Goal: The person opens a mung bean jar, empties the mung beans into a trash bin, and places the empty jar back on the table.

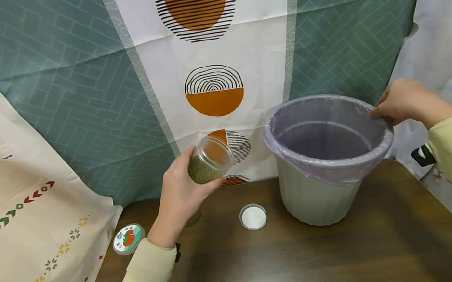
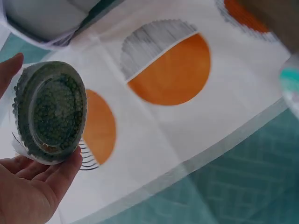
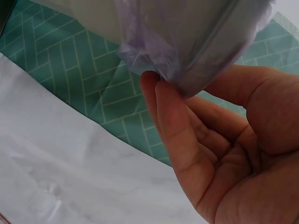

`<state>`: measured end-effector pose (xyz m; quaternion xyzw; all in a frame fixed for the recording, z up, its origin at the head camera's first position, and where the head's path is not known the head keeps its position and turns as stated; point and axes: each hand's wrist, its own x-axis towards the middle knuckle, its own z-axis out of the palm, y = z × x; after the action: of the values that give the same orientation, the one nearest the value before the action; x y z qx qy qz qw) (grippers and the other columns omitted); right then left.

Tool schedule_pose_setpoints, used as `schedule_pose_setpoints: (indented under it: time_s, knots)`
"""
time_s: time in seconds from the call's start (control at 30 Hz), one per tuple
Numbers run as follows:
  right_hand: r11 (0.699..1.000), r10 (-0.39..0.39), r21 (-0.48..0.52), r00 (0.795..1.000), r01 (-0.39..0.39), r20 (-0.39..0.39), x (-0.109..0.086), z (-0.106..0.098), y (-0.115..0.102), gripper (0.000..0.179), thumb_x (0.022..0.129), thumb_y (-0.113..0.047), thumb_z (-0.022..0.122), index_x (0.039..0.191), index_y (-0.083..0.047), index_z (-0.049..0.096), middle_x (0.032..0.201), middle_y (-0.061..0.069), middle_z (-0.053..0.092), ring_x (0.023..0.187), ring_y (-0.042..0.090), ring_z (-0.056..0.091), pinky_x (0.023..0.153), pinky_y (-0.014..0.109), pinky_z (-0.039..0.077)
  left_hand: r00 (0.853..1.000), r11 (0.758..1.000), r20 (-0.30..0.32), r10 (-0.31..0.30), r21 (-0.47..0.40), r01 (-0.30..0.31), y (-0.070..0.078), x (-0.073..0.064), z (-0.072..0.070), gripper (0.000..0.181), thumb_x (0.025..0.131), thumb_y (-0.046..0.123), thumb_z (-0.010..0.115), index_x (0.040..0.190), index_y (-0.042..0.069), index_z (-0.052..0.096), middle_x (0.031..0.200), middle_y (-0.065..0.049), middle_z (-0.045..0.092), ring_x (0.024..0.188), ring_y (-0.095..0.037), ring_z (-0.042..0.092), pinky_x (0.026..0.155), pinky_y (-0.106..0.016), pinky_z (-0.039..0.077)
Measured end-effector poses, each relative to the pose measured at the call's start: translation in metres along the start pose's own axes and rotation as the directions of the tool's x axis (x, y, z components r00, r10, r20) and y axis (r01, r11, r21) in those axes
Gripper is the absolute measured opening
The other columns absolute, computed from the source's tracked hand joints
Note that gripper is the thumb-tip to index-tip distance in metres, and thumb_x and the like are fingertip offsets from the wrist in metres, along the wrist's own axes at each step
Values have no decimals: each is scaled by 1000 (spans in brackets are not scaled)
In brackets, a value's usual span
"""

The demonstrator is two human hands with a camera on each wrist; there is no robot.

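Note:
A clear jar holding small green beans is gripped in my left hand. It is raised above the table and tilted, its open mouth facing up and toward the right. From the left wrist view, the jar's base shows beans behind it. On the right stands a grey trash bin lined with a thin purplish plastic bag folded over its rim. My right hand pinches the bin's right rim, thumb and fingers around bag and edge; the right wrist view shows these fingers closely.
A round white lid lies on the dark wooden table, left of the bin. Farther left is a round container with a red-fruit label. Some clear round object is partly hidden behind my left wrist. Patterned cloth hangs behind.

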<state>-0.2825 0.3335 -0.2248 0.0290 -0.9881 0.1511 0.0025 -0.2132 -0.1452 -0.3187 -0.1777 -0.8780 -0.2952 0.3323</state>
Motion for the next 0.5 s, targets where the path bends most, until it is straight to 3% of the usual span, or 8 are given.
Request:
schedule_pose_setpoints:
  time_s: [0.23, 0.5]
  knots:
    - [997, -36, -72, 999, 37, 17, 5, 0, -3, 28, 78, -34, 70, 75, -6, 74, 50, -4, 60, 54, 14, 54, 53, 29, 43, 996, 992, -12, 91, 84, -90, 21, 34, -5, 83, 58, 50, 83, 126, 14, 54, 121, -1, 58, 107, -18, 53, 83, -36, 52]
    - [990, -58, -130, 998, 60, 20, 12, -2, -11, 25, 76, -32, 70, 63, -10, 71, 47, -2, 58, 50, 15, 55, 52, 30, 42, 980, 970, 39, 194, 139, -197, 46, 63, -2, 87, 61, 45, 83, 131, 8, 49, 120, -8, 58, 110, -24, 52, 90, -37, 51]
